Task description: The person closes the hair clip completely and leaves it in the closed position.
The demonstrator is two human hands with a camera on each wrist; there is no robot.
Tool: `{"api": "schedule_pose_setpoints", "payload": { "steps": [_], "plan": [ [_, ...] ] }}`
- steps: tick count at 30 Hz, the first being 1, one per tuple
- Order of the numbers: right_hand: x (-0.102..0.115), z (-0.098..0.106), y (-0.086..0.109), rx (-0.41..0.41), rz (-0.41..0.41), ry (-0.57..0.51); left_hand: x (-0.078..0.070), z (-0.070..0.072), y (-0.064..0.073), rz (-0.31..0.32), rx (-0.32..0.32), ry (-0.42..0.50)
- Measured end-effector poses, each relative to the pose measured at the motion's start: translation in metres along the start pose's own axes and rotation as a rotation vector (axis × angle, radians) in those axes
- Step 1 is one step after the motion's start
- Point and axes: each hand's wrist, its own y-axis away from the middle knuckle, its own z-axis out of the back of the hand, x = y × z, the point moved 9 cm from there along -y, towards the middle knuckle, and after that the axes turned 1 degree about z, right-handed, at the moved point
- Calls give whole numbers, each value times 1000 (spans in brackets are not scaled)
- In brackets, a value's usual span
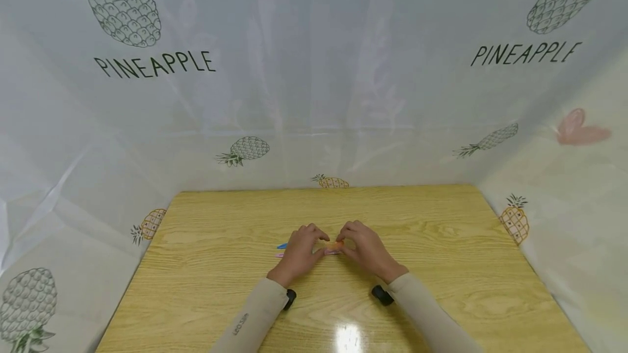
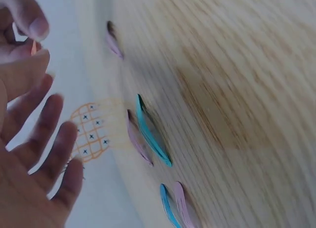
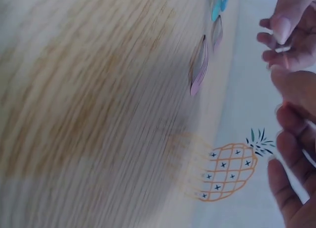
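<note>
Both hands meet over the middle of the table around a small orange hair clip (image 1: 336,245). My left hand (image 1: 300,250) pinches its left end, the thumb covering part of it. At the other end, my right hand (image 1: 365,248) pinches it between thumb and fingertips. In the left wrist view only a sliver of the orange clip (image 2: 34,48) shows. Below the hands lies a purple snap clip (image 3: 199,72). Beside the left hand are a teal clip (image 2: 150,132), another purple clip (image 2: 137,139), a blue clip (image 2: 169,206) and a pink clip (image 2: 182,203).
The wood-grain table (image 1: 221,222) extends on both sides of the hands. A pale curtain (image 1: 314,97) printed with pineapples surrounds its back and sides. Black wrist straps (image 1: 382,295) sit at the cuffs of the light sleeves.
</note>
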Motion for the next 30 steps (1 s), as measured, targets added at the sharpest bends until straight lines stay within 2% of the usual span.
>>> {"api": "schedule_pose_setpoints", "payload": {
  "steps": [3, 7, 20, 30],
  "plan": [
    [-6, -4, -3, 20, -60, -11, -6, 4, -5, -34, -63, -112],
    [-13, -9, -6, 57, -127, -36, -11, 4, -12, -48, -91, -206],
    [-32, -28, -12, 144, -287, -60, -7, -12, -32, 0, -27, -408],
    [-40, -39, -14, 197, -331, -98, -3, -25, -39, 26, -17, -497]
  ]
}}
